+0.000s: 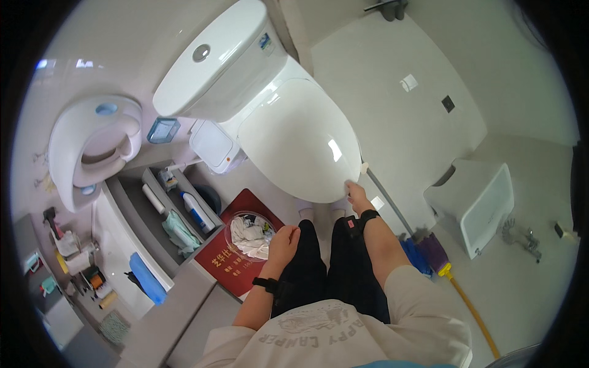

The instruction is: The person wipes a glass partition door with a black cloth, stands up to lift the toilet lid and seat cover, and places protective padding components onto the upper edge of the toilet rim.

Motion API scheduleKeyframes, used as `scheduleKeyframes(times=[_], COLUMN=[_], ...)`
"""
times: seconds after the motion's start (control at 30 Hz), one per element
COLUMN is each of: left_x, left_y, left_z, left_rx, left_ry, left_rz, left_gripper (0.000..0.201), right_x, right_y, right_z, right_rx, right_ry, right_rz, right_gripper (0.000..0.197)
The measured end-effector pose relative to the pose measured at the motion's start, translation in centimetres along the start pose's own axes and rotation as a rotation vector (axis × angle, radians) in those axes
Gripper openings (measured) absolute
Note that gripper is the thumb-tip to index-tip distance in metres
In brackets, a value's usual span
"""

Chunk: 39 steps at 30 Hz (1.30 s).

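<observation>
A white toilet with its lid (pixel 294 135) down stands in front of me. My right hand (pixel 357 197) is at the front right edge of the lid, its fingers bent against the rim; their undersides are hidden. My left hand (pixel 284 244) hangs loosely curled in front of my left thigh, and I see nothing in it. Just left of that hand, a round waste bin (pixel 229 232) holds crumpled white paper and stands on a red mat (pixel 215 267).
A small lidded white bin (pixel 211 144) stands left of the toilet. Grey storage compartments (pixel 138 190) with bottles line the left wall. At the right are a purple-headed broom (pixel 434 251), a grey pole (pixel 389 199) and a white mop basin (pixel 472 202).
</observation>
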<state>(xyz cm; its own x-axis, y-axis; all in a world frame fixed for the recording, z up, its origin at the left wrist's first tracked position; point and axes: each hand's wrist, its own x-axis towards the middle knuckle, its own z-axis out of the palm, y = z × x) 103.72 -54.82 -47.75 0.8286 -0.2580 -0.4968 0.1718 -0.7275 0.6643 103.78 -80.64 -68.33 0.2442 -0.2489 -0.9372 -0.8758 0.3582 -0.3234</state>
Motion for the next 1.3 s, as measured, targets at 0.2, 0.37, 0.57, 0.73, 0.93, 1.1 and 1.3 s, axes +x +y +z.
scheduleKeyframes(times=[0.2,0.37,0.57,0.73,0.93,1.1,1.3], left_x=[-0.6,-0.9,-0.2,0.2,-0.2,-0.9,0.8], left_y=[-0.8,-1.6,-1.8,-2.8,-6.5,-9.2,-12.6], left_z=[0.0,-0.6,-2.3,-4.1,-5.4,-6.7,-7.1], left_rx=[-0.001,-0.057,-0.089,-0.205,-0.252,-0.250,-0.210], left_ry=[0.045,0.122,0.247,0.294,0.423,0.462,0.490], left_rz=[0.028,0.003,0.052,-0.014,-0.057,-0.115,-0.105], left_gripper=[0.017,0.017,0.017,0.016,0.015,0.016,0.016], right_x=[-1.5,-7.1,-21.5,-26.4,-27.1,-26.8,-25.8], right_y=[-1.3,-1.8,-14.0,-28.7,-40.2,-44.7,-44.8], right_z=[0.4,-3.3,-2.9,4.0,13.7,18.9,19.2], right_rx=[0.042,0.280,-0.151,-0.426,-0.499,-0.501,-0.452], right_ry=[0.061,-0.084,-0.253,-0.353,-0.280,-0.181,-0.209], right_rz=[0.116,-0.018,-0.531,-0.810,-0.899,-0.868,-0.843], right_gripper=[0.038,0.022,0.024,0.026,0.022,0.019,0.021])
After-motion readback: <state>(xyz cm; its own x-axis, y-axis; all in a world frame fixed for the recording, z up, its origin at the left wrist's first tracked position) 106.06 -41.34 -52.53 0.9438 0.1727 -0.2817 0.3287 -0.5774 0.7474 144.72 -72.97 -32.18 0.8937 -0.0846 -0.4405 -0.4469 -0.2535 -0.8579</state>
